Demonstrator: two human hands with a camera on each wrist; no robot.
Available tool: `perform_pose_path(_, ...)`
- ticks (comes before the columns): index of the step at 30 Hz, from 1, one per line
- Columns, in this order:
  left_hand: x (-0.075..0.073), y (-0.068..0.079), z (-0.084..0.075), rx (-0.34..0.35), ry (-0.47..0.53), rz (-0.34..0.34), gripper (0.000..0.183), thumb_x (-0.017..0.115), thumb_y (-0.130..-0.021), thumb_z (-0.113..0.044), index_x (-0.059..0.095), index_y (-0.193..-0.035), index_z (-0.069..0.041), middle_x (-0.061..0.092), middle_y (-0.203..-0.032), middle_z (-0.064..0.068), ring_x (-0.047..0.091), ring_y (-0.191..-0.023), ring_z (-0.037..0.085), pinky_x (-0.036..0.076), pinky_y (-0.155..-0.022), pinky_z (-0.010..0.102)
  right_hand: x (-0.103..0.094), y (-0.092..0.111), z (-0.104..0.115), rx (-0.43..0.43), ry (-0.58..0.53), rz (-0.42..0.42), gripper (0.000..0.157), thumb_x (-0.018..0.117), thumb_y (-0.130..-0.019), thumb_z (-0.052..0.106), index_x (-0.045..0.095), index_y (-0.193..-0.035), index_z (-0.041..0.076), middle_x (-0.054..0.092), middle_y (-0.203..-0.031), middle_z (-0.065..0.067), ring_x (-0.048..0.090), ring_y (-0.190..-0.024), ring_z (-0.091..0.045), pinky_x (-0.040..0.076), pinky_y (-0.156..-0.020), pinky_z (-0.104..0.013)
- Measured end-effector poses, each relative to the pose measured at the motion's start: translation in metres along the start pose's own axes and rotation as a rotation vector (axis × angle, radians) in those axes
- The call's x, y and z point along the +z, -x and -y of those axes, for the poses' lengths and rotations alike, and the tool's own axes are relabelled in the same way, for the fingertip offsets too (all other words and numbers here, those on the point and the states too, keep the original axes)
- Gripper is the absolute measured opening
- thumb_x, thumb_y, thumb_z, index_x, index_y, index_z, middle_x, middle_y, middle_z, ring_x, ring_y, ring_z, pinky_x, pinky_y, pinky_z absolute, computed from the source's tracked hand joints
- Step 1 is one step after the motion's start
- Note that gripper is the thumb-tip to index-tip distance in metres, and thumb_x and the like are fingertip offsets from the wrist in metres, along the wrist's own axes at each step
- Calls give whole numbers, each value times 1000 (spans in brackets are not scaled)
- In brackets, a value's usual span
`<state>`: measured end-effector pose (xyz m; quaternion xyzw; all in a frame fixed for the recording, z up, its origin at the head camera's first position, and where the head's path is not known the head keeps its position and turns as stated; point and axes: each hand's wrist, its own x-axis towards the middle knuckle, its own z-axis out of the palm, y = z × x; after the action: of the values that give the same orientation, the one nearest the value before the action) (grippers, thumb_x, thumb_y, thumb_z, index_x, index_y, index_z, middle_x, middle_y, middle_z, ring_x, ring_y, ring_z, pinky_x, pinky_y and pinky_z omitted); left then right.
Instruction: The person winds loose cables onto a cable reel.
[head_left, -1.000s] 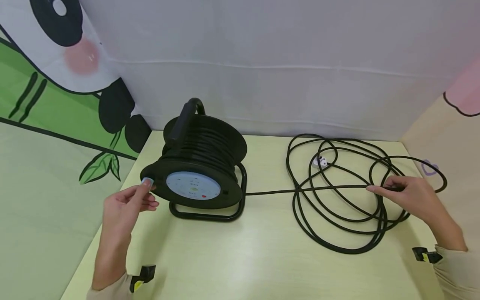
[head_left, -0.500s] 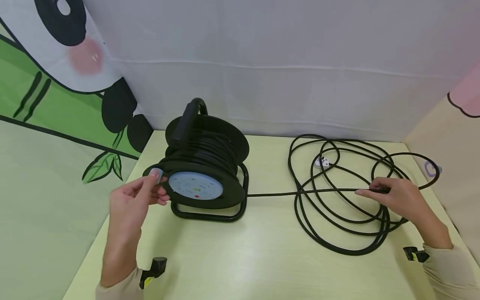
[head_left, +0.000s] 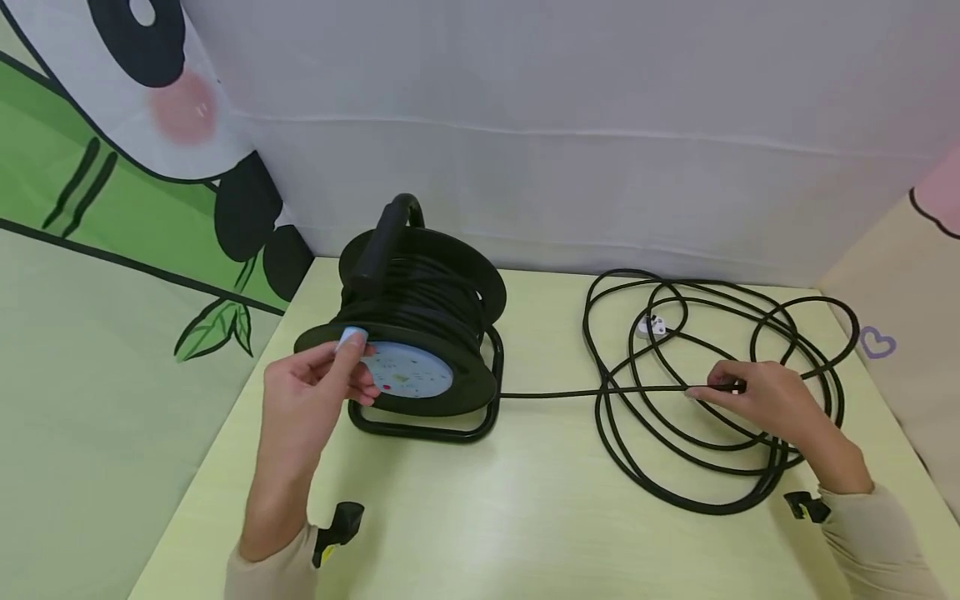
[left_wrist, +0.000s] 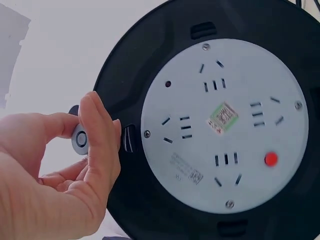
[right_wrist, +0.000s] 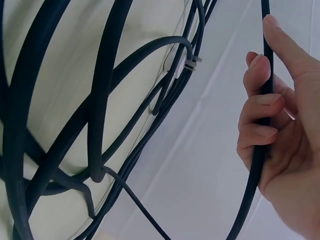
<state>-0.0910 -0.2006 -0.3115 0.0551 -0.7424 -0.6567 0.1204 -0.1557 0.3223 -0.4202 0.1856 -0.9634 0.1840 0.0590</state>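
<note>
A black cable reel on a tubular stand has several turns of black cable wound between its discs. Its front disc carries a pale socket plate with a red button. At the rim of that disc, my left hand pinches a grey-blue crank knob between thumb and fingers. One run of cable stretches from the reel to my right hand. In the right wrist view the fingers curl round this cable, with the thumb along it.
Loose loops of cable lie on the right of the pale table. A white plug rests among them. Behind stands a white cloth wall; a printed panel borders the left side.
My left hand has moved right with the knob, and the front disc has turned. My right hand has come left toward the reel, still holding the cable.
</note>
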Motion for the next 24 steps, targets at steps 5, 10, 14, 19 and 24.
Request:
perform_pose_path(5, 9, 2, 0, 28, -19, 43, 32, 68, -101, -18, 72, -101, 14, 68, -68, 6, 67, -57, 17, 63, -61, 29, 4, -3, 9, -36, 17, 21, 18, 82, -87, 37, 71, -84, 23, 64, -72, 15, 43, -54, -1, 38, -50, -22)
perform_pose_path(10, 23, 2, 5, 81, -7, 101, 25, 69, -100, -12, 73, -98, 13, 68, -66, 6, 66, -55, 17, 63, -59, 30, 9, -6, 17, -42, 2, 41, 17, 81, -88, 38, 71, -85, 24, 62, -71, 17, 43, -54, -1, 37, -51, -23)
perform_pose_path(14, 34, 5, 6, 90, 1, 152, 24, 69, -100, -11, 73, -97, 13, 68, -66, 8, 67, -54, 19, 63, -59, 31, 14, -9, 24, -61, 0, 36, 17, 81, -88, 39, 71, -84, 26, 62, -70, 17, 37, -52, -1, 33, -48, -22)
perform_pose_path(19, 44, 8, 11, 79, 18, 186, 26, 68, -100, -11, 73, -96, 14, 67, -66, 10, 68, -55, 20, 63, -59, 33, 22, -17, 33, -104, 1, 24, 15, 82, -87, 36, 71, -84, 26, 66, -74, 17, 38, -54, 1, 35, -50, -22)
perform_pose_path(24, 55, 12, 17, 52, 54, 209, 27, 68, -101, -11, 71, -97, 15, 67, -68, 13, 69, -56, 19, 64, -61, 33, 29, -23, 39, -116, 12, 39, 16, 82, -88, 36, 71, -83, 26, 63, -72, 19, 43, -57, 1, 39, -52, -22)
